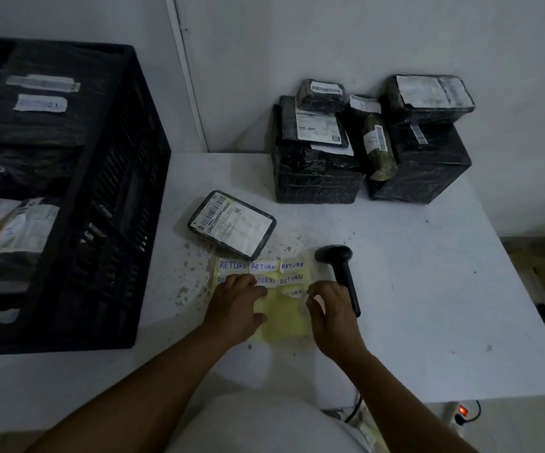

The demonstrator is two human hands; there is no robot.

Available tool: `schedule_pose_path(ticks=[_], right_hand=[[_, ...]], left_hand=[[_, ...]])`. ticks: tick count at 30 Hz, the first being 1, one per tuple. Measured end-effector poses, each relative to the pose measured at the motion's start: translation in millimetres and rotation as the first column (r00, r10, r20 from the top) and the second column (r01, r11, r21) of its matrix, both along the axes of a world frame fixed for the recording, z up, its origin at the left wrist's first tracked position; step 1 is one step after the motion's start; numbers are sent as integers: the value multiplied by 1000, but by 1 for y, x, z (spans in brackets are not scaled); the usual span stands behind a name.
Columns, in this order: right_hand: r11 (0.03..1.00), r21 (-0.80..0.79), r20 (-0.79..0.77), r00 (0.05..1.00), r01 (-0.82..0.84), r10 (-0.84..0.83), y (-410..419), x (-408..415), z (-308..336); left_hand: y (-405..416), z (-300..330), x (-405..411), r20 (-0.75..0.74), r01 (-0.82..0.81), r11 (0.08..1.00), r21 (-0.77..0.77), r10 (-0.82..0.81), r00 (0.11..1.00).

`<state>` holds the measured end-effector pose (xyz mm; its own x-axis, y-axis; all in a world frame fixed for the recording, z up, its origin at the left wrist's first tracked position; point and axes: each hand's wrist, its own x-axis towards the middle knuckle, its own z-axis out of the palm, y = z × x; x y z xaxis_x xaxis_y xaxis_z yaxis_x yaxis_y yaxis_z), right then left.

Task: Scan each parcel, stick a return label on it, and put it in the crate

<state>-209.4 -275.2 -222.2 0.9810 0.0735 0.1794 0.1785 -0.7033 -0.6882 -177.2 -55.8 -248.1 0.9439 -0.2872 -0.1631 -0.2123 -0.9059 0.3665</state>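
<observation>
A yellow backing sheet (282, 317) carrying several white RETURN labels (261, 266) lies on the white table (428, 305) in front of me. My left hand (236, 304) presses flat on the sheet's left side. My right hand (331, 313) pinches a label's edge at the sheet's right side. A flat black parcel (231, 223) with a shipping label lies just beyond the sheet. The black scanner (341, 269) lies to the right, touching neither hand. The black crate (68, 191) stands at the left with parcels inside, one marked RETURN.
A pile of several black-wrapped parcels (369, 148) sits at the table's far side against the wall. A power strip with a red light (460, 411) lies on the floor below the table's near right corner, with a cable running down to it.
</observation>
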Motion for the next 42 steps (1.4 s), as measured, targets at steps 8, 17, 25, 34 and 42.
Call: schedule_pose_path(ticks=[8,17,25,34,42], right_hand=[[861,440,-302,945,256,-127,1,20,30],[965,261,-347,935,17,78,22,56,33],[952,166,-291,910,-256,296,56,103,53],[969,246,-368,926,14,80,98,161,39],[995,45,-270,958,-87,96,126,197,21]], left_hand=[[-1,-3,-1,-51,-4,999,-48,2,999],[-4,28,8,-54,-311,779,-544,337,940],[4,64,45,-444,-602,444,-663,414,795],[22,56,62,-283,-617,472,-629,600,748],[26,38,93,-73,-701,569,-430,752,656]])
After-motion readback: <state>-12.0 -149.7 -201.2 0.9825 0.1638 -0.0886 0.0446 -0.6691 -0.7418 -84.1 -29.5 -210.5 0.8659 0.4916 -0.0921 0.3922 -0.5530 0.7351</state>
